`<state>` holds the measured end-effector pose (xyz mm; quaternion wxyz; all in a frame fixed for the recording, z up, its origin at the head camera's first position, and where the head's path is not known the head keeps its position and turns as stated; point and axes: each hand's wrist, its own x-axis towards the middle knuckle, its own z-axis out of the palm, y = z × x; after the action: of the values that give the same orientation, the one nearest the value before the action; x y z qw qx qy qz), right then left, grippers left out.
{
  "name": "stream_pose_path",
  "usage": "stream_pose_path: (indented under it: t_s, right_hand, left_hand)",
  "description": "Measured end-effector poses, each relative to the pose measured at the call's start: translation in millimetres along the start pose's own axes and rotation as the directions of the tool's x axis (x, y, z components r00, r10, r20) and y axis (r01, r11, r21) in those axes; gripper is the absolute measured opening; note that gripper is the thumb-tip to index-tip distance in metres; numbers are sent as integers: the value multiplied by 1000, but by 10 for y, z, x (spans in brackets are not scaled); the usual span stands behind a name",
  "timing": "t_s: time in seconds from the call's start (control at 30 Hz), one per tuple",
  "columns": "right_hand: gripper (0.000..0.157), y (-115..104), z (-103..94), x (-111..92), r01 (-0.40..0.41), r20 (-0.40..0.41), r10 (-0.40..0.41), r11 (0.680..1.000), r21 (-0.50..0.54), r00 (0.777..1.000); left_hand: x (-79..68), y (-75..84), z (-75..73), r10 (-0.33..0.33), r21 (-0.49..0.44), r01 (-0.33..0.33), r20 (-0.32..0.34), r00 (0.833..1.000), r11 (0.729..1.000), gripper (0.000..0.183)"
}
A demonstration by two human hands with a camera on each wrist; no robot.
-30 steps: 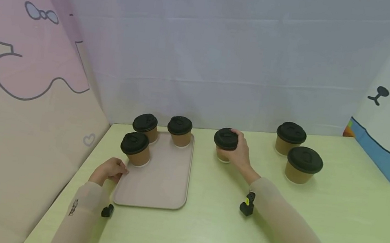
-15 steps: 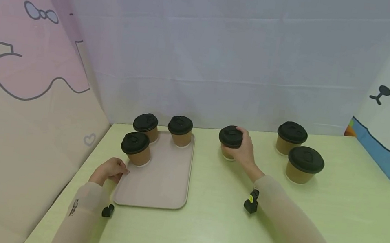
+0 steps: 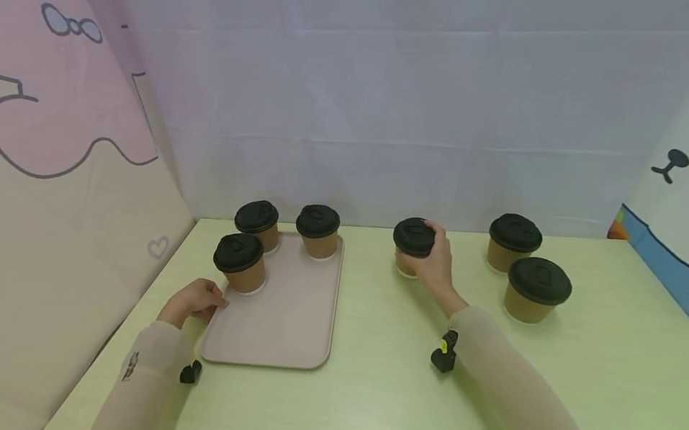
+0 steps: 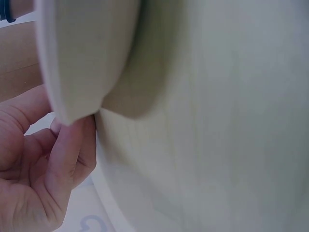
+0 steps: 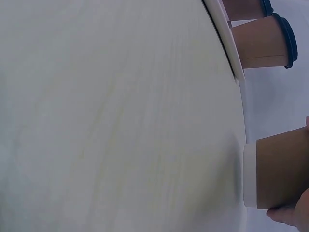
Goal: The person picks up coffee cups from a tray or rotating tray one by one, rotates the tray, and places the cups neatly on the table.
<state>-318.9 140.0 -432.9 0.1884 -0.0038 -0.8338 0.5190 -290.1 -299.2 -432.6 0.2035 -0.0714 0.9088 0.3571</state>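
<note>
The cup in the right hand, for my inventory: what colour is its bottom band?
The bottom band is white, best seen in the right wrist view.

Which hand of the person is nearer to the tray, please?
The left hand: it pinches the left edge of the tray. The right hand is apart from it, off its right side, holding a lidded cup.

Soft, diffuse light; wrist views dimmer
</note>
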Motion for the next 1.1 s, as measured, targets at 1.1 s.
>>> stream_pose_path:
  t_s: [1.1]
  right_hand:
    - [81, 179, -102, 172, -18, -37, 17, 999, -40, 999]
  left_hand:
    - [-9, -8, -10, 13, -5, -13, 7, 1000, 1000, 15]
